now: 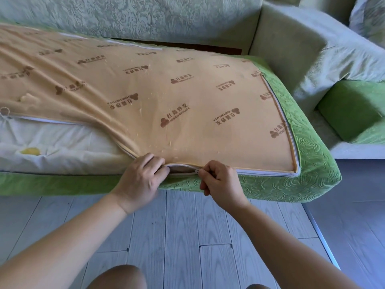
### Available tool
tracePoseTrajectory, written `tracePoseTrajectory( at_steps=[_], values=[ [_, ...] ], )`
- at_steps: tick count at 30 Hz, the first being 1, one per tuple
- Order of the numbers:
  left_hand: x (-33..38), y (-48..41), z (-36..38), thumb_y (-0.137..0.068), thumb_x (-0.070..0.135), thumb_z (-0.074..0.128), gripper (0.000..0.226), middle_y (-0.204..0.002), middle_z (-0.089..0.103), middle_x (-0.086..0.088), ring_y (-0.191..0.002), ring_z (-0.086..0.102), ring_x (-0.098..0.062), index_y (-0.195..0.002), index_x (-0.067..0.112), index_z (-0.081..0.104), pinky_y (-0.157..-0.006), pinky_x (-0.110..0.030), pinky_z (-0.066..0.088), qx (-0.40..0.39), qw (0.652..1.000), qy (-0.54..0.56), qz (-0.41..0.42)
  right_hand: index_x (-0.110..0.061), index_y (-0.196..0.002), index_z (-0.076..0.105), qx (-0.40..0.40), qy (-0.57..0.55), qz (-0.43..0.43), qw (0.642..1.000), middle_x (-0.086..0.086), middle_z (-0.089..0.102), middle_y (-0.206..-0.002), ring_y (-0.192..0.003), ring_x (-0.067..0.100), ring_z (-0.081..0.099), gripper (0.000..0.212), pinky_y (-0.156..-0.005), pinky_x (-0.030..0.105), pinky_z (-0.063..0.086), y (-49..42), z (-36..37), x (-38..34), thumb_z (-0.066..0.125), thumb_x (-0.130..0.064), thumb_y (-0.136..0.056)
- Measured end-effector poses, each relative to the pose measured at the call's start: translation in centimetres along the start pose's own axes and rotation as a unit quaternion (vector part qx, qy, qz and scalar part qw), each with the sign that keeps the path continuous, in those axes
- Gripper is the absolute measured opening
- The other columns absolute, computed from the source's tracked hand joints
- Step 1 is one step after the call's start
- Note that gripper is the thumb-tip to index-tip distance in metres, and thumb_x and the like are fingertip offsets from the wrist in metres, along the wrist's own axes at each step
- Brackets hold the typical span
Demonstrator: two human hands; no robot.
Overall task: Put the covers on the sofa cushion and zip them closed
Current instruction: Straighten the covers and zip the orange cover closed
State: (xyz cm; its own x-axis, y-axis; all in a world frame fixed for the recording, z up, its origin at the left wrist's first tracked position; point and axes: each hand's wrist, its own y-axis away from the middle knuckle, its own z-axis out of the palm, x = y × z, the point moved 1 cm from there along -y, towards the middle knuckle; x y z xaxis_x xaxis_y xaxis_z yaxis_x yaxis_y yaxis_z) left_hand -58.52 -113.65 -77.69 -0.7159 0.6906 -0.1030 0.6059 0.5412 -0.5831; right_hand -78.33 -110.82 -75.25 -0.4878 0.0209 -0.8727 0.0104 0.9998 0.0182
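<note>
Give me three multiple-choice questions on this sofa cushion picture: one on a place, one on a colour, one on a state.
1. Where is the zipper pull?
A. at the cushion's right corner
B. on the front edge, between the left hand and the right hand
C. on the floor
2. What colour is the cover's side wall?
A. green
B. red
C. black
3. Left of the left hand, the zipper is:
A. zipped shut
B. open, showing the white inner cushion
C. cut away
Answers: 1 B, the right hand pinches it beside the left hand; 2 A, green all along; 3 B, the tan panel lifts off the white filling there.
</note>
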Motion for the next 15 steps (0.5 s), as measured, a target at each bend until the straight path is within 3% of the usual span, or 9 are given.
tracePoseTrajectory(
  at_steps=[3,7,8,10,12,15],
  values=[
    [-0.2,-0.4,-0.5,-0.074,-0.001,0.040,0.026,-0.078,0.060,-0.012,-0.078,0.045,-0.025,-0.075,0.000,0.065,-0.069,-0.035,0.042,-0.009,0.999,0.025,0.023,-0.015,-0.064,0.050,0.009,0.021,-0.029,0.999,-0.007,0.056,-0.050,-0.038,0.004,0.050,0.027,-0.045,0.016,0.040,0.5,-0.1,-0.1,0.055,-0.008,-0.089],
    [-0.3,0.2,-0.2,-0.076,0.026,0.060,0.023,-0.085,0.059,-0.009,-0.083,0.047,-0.025,-0.076,0.004,0.064,-0.072,-0.037,0.043,-0.047,0.997,0.030,0.045,-0.015,-0.063,0.051,0.022,0.036,-0.057,0.997,-0.010,0.054,-0.047,-0.040,0.007,0.050,0.027,-0.048,0.018,0.040,1.2,0.0,-0.1,0.056,-0.007,-0.088],
    [-0.4,0.2,0.1,-0.076,0.026,0.062,0.022,-0.084,0.060,-0.008,-0.083,0.047,-0.024,-0.074,0.005,0.064,-0.072,-0.036,0.041,-0.050,0.997,0.032,0.052,-0.015,-0.063,0.051,0.022,0.028,-0.051,0.998,-0.009,0.055,-0.047,-0.040,0.007,0.050,0.027,-0.048,0.018,0.041,1.2,0.1,-0.1,0.056,-0.007,-0.088],
    [-0.7,-0.4,0.5,-0.071,0.007,0.063,0.007,-0.076,0.058,-0.006,-0.075,0.043,-0.022,-0.064,0.006,0.062,-0.065,-0.033,0.038,-0.046,0.996,0.041,0.058,-0.013,-0.065,0.053,0.023,0.017,-0.037,0.999,-0.008,0.055,-0.048,-0.040,0.006,0.050,0.024,-0.047,0.017,0.040,1.1,0.3,0.1,0.056,-0.007,-0.089],
    [-1.0,-1.1,0.6,-0.063,-0.005,0.063,0.016,-0.067,0.052,-0.006,-0.068,0.038,-0.021,-0.056,0.007,0.056,-0.056,-0.029,0.039,-0.041,0.995,0.066,0.056,-0.010,-0.067,0.054,0.025,0.022,-0.035,0.999,-0.008,0.055,-0.048,-0.040,0.006,0.050,0.022,-0.047,0.018,0.040,1.0,0.5,0.2,0.056,-0.008,-0.089],
    [-1.2,-1.1,-0.2,-0.063,-0.007,0.061,0.016,-0.063,0.050,-0.007,-0.064,0.038,-0.020,-0.054,0.006,0.056,-0.053,-0.029,0.040,-0.057,0.994,0.074,0.064,-0.011,-0.067,0.054,0.021,0.031,-0.044,0.998,-0.009,0.055,-0.048,-0.042,0.007,0.051,0.022,-0.049,0.023,0.042,0.9,0.9,0.1,0.056,-0.009,-0.089]
  ],
)
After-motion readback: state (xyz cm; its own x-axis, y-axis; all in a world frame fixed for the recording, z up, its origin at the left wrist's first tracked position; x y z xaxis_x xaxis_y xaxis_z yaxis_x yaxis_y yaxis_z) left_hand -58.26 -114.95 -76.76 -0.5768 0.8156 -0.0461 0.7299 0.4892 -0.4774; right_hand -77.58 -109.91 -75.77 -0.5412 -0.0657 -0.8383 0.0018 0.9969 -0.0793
